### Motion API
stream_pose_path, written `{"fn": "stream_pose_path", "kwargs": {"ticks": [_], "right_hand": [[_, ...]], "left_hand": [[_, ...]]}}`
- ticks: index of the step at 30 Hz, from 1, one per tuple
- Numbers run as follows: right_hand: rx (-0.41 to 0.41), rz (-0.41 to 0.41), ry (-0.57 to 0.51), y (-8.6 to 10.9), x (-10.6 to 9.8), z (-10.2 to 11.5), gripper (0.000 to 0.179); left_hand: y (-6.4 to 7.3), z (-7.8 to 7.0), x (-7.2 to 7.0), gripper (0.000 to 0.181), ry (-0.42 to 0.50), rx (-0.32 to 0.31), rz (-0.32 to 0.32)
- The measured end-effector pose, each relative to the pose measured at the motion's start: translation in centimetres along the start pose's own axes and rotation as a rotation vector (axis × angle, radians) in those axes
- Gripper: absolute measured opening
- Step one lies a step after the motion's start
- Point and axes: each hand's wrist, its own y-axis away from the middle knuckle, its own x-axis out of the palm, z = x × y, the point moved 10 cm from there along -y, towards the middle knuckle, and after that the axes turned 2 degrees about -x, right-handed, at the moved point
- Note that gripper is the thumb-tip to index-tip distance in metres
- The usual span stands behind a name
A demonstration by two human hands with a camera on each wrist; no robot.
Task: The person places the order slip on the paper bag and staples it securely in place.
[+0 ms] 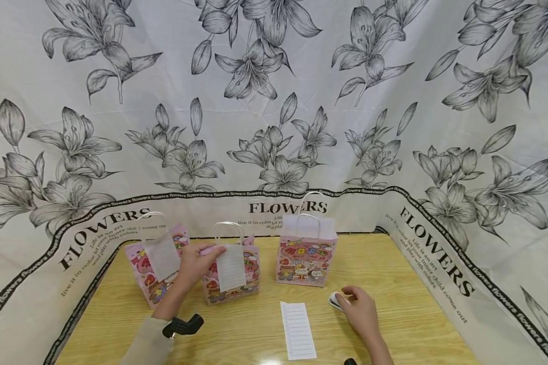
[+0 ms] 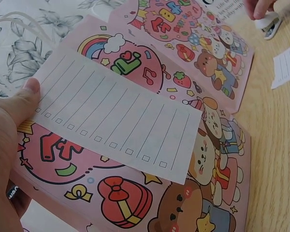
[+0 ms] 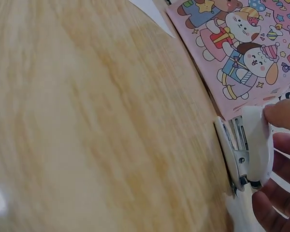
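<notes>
My left hand (image 1: 196, 263) pinches a lined checklist slip (image 2: 116, 111) against the top edge of the middle pink gift bag (image 1: 252, 268). The thumb lies on the slip's edge, while the fingers go behind the bag's front and are mostly hidden. Small boxes run along one side of the slip. Over on the right, my right hand (image 1: 362, 312) holds a white stapler (image 3: 257, 145) low at the table, thumb on its top and fingers curled at its far side. The stapler's jaws stand apart with no paper between them.
Left of the middle bag leans another pink gift bag (image 1: 139, 261) with a slip (image 1: 162, 256) on its front. A third gift bag (image 1: 303, 274) stands upright to the right. One loose slip (image 1: 298, 332) lies on the wooden table (image 1: 406, 284). Flowered cloth (image 1: 274, 121) hangs behind.
</notes>
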Motion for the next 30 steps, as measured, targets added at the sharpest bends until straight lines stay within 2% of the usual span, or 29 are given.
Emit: {"fn": "stream_pose_path", "kwargs": {"ticks": [4, 9, 17, 30], "right_hand": [[0.014, 0.003, -0.011, 0.4, 0.2, -0.4, 0.034], [0.035, 0.053, -0.016, 0.6, 1.0, -0.7, 0.031], [0.040, 0.071, -0.019, 0.7, 1.1, -0.6, 0.028], [0.033, -0.007, -0.012, 0.6, 0.0, -0.1, 0.031]], "left_hand": [[0.0, 0.1, 0.0, 0.018, 0.001, -0.014, -0.004], [-0.1, 0.2, -0.2, 0.018, 0.007, -0.037, -0.014], [-0.2, 0.2, -0.2, 0.019, 0.014, -0.053, -0.007], [-0.7, 0.5, -0.3, 0.019, 0.008, -0.070, -0.003]]}}
